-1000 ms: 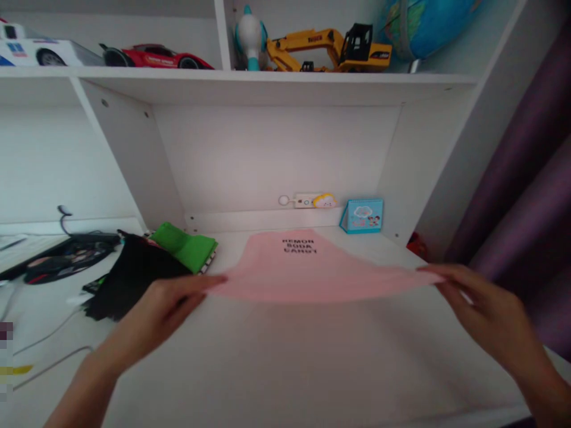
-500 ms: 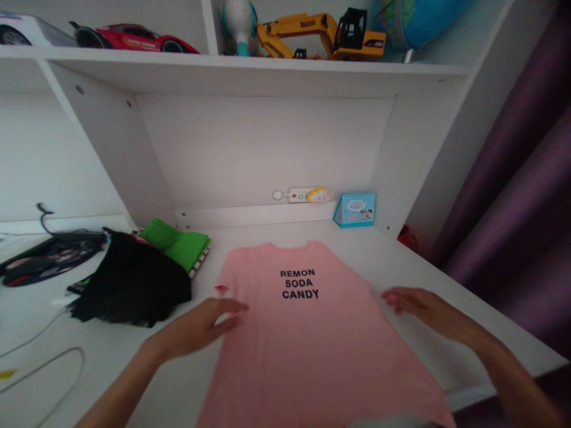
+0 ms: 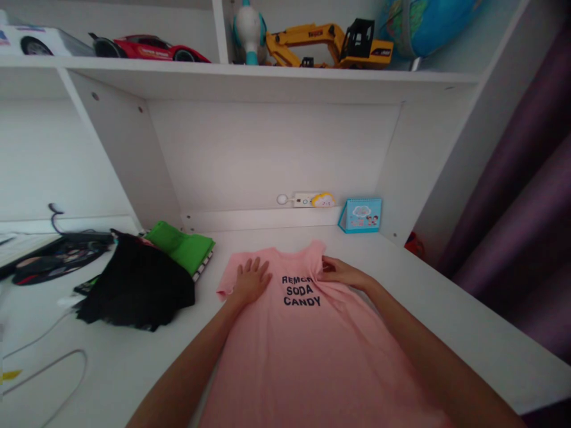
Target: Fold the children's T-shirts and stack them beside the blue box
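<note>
A pink T-shirt [image 3: 294, 351] with the black words "REMON SODA CANDY" lies spread on the white desk, its neckline toward the back. My left hand [image 3: 252, 282] rests flat on the shirt's left shoulder area, fingers spread. On the other side, my right hand [image 3: 341, 273] grips the shirt's right shoulder and sleeve area, drawing it inward. Folds run from that grip down the shirt's right side, and the last letter of "REMON" is partly covered. The right sleeve is hidden by the bunched fabric and my hand.
Left of the shirt lie black clothing [image 3: 138, 285] and a folded green cloth [image 3: 182, 246]. A blue desk calendar [image 3: 362, 215] stands at the back right, near a power strip [image 3: 303, 200]. The shelf above holds a red toy car [image 3: 151, 49], a yellow toy excavator [image 3: 330, 44] and a globe [image 3: 428, 27].
My left hand has moved up onto the shirt and flattened there. My right hand has come in from the right, taken hold of the shirt's shoulder side and pulled it inward.
</note>
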